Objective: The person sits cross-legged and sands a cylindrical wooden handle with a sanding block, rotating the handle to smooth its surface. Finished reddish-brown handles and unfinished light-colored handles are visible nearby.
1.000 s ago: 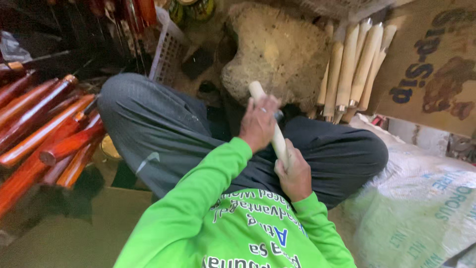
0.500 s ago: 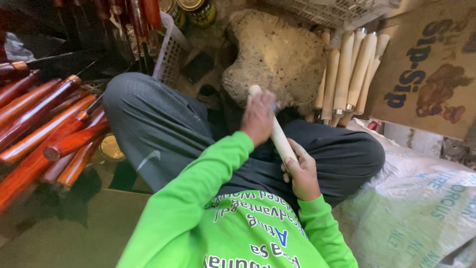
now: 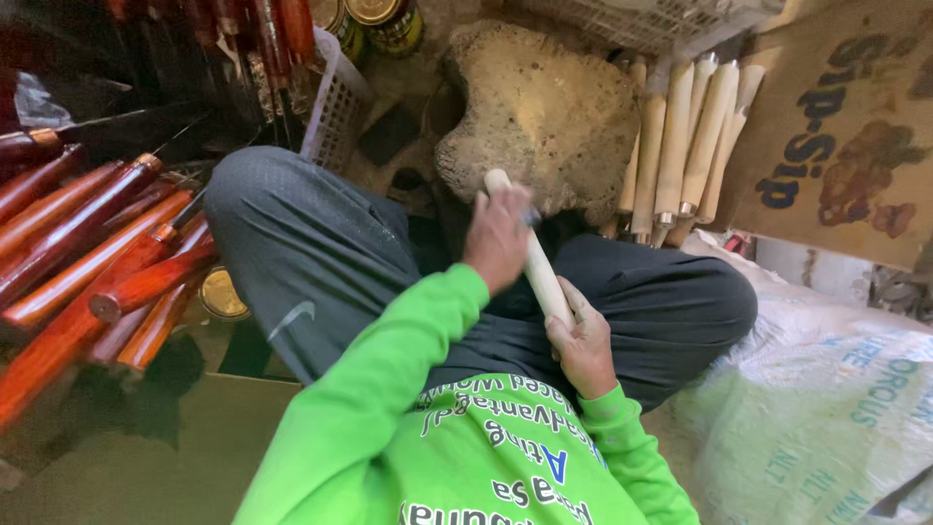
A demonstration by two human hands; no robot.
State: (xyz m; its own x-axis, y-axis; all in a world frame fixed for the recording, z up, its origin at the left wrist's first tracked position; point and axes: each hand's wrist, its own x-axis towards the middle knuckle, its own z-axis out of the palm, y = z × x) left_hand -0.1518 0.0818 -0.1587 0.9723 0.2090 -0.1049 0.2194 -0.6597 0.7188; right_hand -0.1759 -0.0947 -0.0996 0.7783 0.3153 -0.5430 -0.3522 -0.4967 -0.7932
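Note:
My left hand [image 3: 498,238] is closed round the upper part of a pale, unvarnished wooden stick [image 3: 540,277], with a small dark piece pinched against the wood at my fingers. My right hand [image 3: 583,342] grips the stick's lower end above my lap. The stick slants from its rounded tip near a rough pale block [image 3: 544,107] down toward my green shirt. I sit cross-legged in dark grey trousers [image 3: 311,253].
Several red-brown varnished wooden handles [image 3: 87,262] lie piled at the left. Pale unfinished handles [image 3: 680,146] lean at the upper right beside a printed cardboard box [image 3: 836,146]. A woven sack [image 3: 826,408] lies at the lower right. A white plastic basket [image 3: 335,117] and tins [image 3: 384,19] stand at the top.
Both hands stay on the stick. My left hand has shifted slightly along its upper part, and the view has drifted a little.

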